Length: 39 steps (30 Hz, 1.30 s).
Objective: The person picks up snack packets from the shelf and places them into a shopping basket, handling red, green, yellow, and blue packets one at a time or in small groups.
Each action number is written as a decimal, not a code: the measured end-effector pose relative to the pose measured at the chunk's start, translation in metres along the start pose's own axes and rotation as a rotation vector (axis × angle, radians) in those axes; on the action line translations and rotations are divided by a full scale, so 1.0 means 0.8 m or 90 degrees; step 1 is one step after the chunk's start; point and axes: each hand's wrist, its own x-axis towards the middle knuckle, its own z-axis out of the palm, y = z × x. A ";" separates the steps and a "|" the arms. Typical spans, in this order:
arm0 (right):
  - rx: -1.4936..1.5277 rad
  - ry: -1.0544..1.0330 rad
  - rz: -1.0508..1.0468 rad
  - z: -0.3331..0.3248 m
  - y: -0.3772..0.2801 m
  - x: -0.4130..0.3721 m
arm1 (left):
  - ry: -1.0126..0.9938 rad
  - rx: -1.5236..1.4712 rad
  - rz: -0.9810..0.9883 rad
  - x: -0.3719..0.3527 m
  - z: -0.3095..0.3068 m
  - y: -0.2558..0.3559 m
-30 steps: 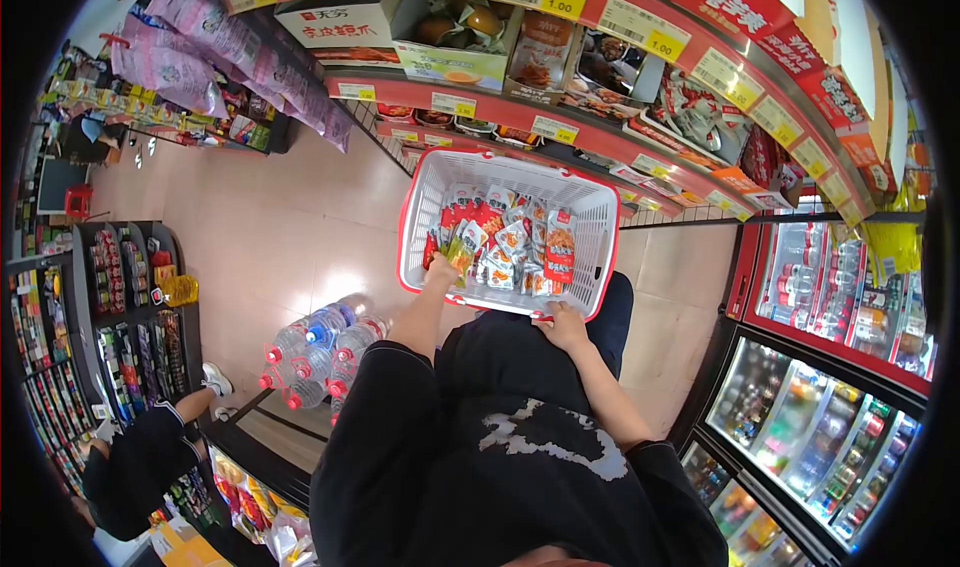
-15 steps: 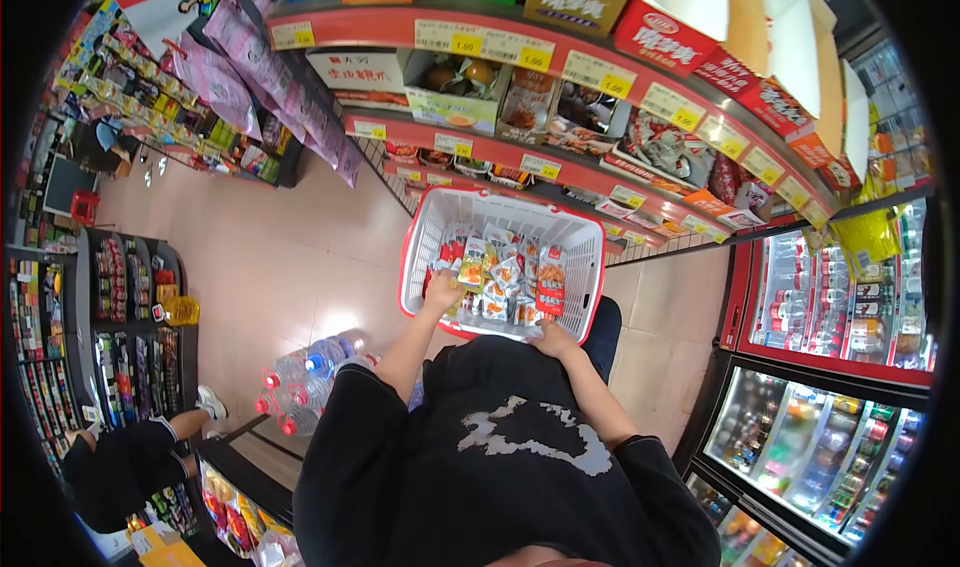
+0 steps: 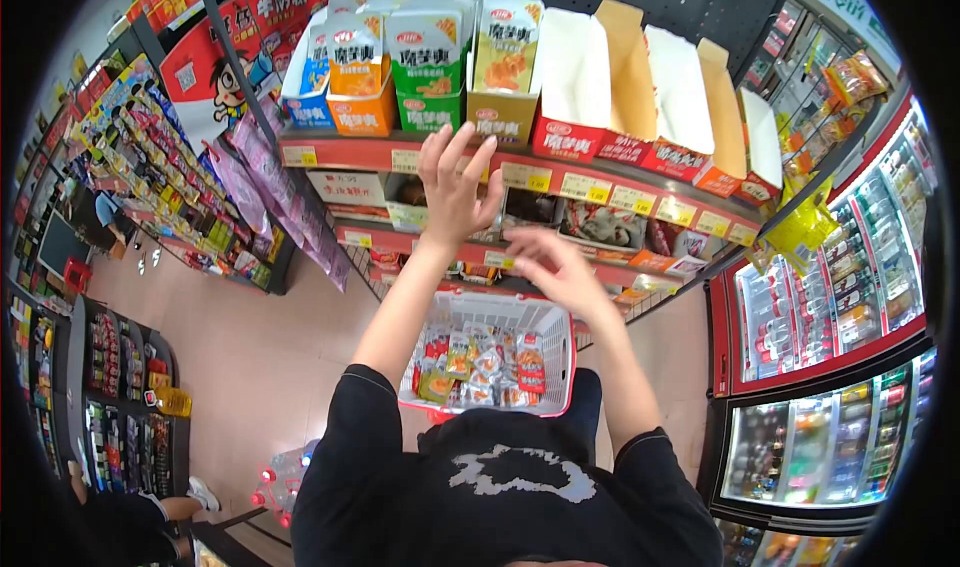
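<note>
Raised before the top shelf, my left hand [image 3: 456,185] is open and empty, its fingertips just below the gold-brown box [image 3: 500,117] of snack pouches. To its left stands a green box [image 3: 428,110] of pouches, with an orange box [image 3: 361,113] beyond it. My right hand [image 3: 556,265] hangs lower and further right, in front of the lower shelves, fingers apart and holding nothing. Under both arms is a white basket with a red rim [image 3: 562,367]. Inside it lie several small snack packets [image 3: 484,363].
Right of the pouches stand several open cartons [image 3: 573,77]. Drink coolers [image 3: 830,297] line the right side. Hanging purple bags [image 3: 285,192] are at the left. Water bottles [image 3: 285,477] and part of a person [image 3: 125,517] show at lower left.
Both hands have left the basket and risen toward the shelves, the left one higher. A yellow-green packet that was in my left hand now lies in the basket. The view has shifted upward.
</note>
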 end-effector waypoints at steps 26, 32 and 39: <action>-0.354 0.275 -0.194 -0.111 -0.109 0.256 | -0.086 0.068 -0.059 0.044 0.031 0.003; -0.176 0.318 -0.249 -0.103 -0.089 0.254 | -0.090 0.065 -0.061 0.044 0.029 0.004; -0.232 0.367 -0.427 -0.090 -0.122 0.239 | -0.084 0.062 -0.059 0.044 0.030 0.003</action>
